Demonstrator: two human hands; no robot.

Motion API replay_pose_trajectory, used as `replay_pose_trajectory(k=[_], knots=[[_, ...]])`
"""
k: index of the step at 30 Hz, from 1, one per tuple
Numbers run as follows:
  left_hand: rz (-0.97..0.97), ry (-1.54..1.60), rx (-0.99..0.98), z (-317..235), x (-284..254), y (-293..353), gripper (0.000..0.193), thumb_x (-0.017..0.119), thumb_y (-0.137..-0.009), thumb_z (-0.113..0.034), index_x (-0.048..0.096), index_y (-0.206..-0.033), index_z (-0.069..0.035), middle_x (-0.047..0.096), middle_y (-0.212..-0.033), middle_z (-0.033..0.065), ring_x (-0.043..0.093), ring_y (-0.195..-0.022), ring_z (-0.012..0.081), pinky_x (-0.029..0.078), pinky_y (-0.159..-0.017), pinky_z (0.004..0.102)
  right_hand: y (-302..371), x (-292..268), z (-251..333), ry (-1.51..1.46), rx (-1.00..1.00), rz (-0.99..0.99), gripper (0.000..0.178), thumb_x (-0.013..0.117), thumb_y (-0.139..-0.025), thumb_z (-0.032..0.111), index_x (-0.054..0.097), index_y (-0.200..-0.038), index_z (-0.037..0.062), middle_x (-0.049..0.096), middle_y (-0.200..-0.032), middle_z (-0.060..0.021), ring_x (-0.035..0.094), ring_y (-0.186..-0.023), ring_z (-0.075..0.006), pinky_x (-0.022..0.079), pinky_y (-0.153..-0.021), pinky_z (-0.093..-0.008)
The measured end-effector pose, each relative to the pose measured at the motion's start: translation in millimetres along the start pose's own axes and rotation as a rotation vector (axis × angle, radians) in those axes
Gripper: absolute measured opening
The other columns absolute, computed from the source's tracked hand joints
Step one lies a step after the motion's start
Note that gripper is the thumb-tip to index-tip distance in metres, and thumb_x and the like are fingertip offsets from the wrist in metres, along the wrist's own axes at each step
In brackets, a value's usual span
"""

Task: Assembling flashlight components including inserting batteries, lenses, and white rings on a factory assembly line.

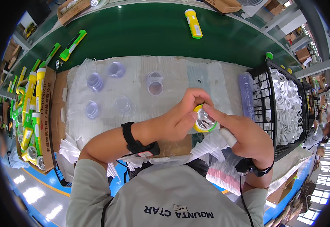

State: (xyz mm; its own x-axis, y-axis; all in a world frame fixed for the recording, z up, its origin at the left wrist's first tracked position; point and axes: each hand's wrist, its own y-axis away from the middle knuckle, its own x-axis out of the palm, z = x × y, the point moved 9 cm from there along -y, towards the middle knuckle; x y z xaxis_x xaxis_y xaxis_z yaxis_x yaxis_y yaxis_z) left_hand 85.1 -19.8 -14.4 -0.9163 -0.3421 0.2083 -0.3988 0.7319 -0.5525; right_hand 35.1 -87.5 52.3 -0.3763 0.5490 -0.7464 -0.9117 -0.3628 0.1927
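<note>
The left hand (180, 121) grips a round flashlight head (204, 119) with a yellow-green rim and a shiny silver reflector, thumb and fingers curled around its far edge. The right hand (244, 132) closes on the same piece from the right, its forefinger laid across the rim and one finger wrapped in white tape. The piece is held just above the near middle of the tabletop (180, 75), which is covered in crinkled clear plastic sheeting. Each wrist carries a black band, the left one bearing a small red and white label. Farther off to the left on the sheeting stand several stacks of clear round lenses (95, 81), spread well apart. At the right stands a black wire basket (265, 98) filled with white plastic rings (288, 106), with a clear sleeve of stacked discs leaning beside its left wall. At the left edge a brown cardboard box (51, 113) with dark print on its side holds yellow and green flashlights (32, 109) packed side by side. Beyond the tabletop runs a dark green conveyor belt (142, 30) carrying one yellow flashlight (193, 23) at the far right and green-handled ones at the far left.
</note>
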Motion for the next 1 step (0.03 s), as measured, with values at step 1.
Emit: replay_pose_trajectory(k=[1], knots=[[-0.001, -0.001, 0.0, -0.1, 0.1, -0.4, 0.041, 0.029, -0.082, 0.0, 0.023, -0.122, 0.0, 0.04, -0.114, 0.0162, 0.043, -0.104, 0.019, 0.034, -0.096, 0.0348, -1.1, 3.0, -3.1, 0.059, 0.097, 0.051, 0.079, 0.056, -0.064, -0.002, 0.038, -0.139, 0.0128, 0.061, -0.092, -0.0197, 0.058, -0.078, -0.0365, 0.045, -0.071, -0.0386]])
